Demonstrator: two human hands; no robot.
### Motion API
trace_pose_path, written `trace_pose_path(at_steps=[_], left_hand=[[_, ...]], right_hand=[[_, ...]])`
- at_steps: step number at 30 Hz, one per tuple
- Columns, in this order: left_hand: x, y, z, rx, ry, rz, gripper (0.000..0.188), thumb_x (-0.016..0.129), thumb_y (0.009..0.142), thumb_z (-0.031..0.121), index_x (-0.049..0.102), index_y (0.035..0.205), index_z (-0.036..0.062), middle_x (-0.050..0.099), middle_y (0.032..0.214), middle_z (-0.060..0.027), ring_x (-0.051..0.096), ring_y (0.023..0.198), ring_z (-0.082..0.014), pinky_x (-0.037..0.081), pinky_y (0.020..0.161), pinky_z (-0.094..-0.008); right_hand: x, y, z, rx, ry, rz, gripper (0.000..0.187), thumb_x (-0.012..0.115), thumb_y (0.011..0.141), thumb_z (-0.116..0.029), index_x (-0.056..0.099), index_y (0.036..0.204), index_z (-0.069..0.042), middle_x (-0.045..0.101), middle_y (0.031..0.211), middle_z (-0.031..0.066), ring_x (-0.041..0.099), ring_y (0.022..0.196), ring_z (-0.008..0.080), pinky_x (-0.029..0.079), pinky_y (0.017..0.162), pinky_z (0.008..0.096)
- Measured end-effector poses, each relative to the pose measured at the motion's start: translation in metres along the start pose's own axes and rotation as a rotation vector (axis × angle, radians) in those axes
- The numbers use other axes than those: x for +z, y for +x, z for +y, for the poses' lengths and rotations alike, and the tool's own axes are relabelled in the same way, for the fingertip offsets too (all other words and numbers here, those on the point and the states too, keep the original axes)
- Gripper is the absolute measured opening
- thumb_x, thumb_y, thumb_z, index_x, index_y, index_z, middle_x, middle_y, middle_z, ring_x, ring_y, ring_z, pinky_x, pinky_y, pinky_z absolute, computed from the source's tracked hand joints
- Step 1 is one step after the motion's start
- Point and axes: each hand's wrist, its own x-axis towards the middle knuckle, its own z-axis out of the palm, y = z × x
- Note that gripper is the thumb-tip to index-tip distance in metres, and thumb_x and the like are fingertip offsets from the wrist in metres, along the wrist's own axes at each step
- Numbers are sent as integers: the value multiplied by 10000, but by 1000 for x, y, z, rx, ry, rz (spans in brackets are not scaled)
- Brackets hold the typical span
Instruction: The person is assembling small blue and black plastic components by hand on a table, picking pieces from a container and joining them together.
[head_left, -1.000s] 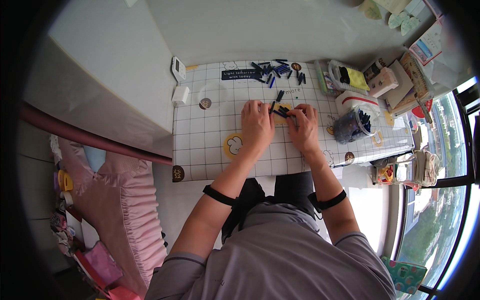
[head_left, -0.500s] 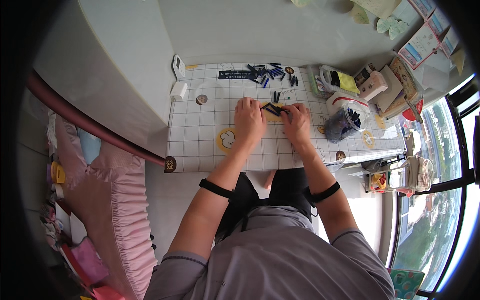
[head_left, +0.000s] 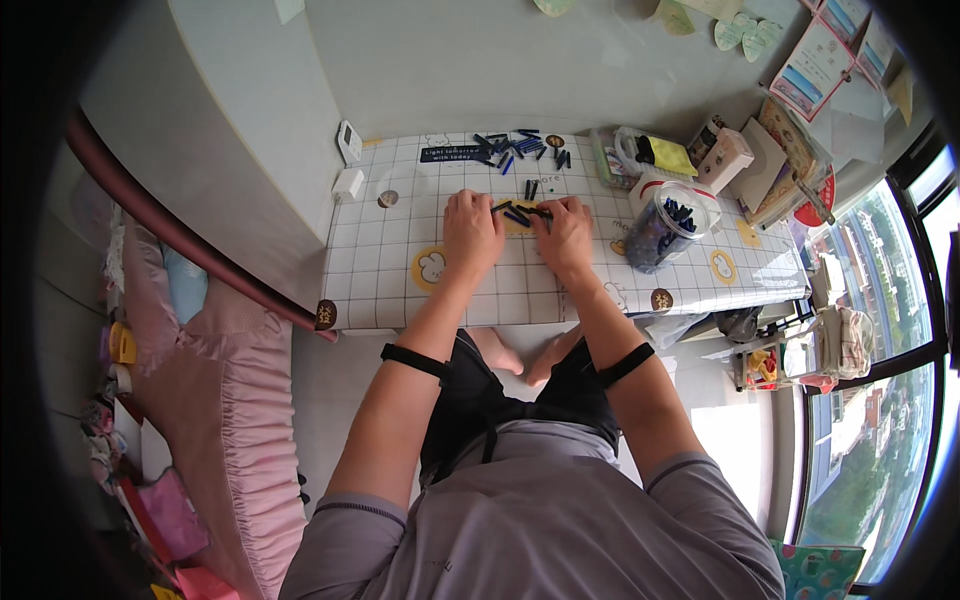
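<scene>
On a white table mat (head_left: 350,290) printed with a grid, my left hand (head_left: 472,232) rests with curled fingers. A short dark tube (head_left: 502,208), which looks like an ink cartridge, meets its thumb side. Opposite it, my right hand (head_left: 566,238) pinches another dark cartridge (head_left: 537,212) at its fingertips. Between the hands lies a further blue-black cartridge (head_left: 516,217). Two more cartridges (head_left: 531,190) lie side by side just beyond. Farther back is a loose pile of blue and black cartridges (head_left: 520,147). The fingertips are partly hidden, so the grip details are small.
A clear jar (head_left: 655,240) of dark cartridges stands right of my right hand. Behind it are a plastic box (head_left: 607,160), a yellow cloth (head_left: 670,155) and a pink box (head_left: 725,160). Two small white devices (head_left: 348,185) stand at the left edge, near a pink-covered bed (head_left: 190,390).
The whole view has shifted slightly, and more of my feet shows under the table. Both hands keep nearly the same place on the mat, with only small finger movement.
</scene>
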Motion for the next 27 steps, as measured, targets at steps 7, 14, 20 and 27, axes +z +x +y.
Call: trace_pose_path(at_steps=[7,14,20,27], left_hand=[[-5,5,-5,26,-68,-35,71,543,644,84,502,690,48,456,740,-68,429,765,-235,351,673,-329],[-7,5,-11,-49,-101,36,70,535,653,61,486,702,57,473,703,-60,436,726,-243,358,636,-325],[-12,10,-7,77,-159,25,73,540,653,61,480,692,52,486,698,-51,444,698,-232,366,622,-315],[-11,19,-7,229,-258,-133,93,548,628,35,478,688,36,510,668,-65,473,681,-236,379,610,-313]], right_hand=[[5,2,-1,25,37,-12,131,556,628,-106,520,742,-49,480,782,81,431,776,259,345,699,338],[6,3,-4,-35,70,-29,99,537,628,-60,500,719,-48,514,759,77,438,765,258,344,699,334],[8,1,-4,-24,102,-7,104,511,641,-38,496,744,-44,517,759,85,441,757,263,347,689,335],[12,1,-2,55,218,184,128,462,671,-14,494,794,-24,496,792,119,432,763,288,356,671,345]])
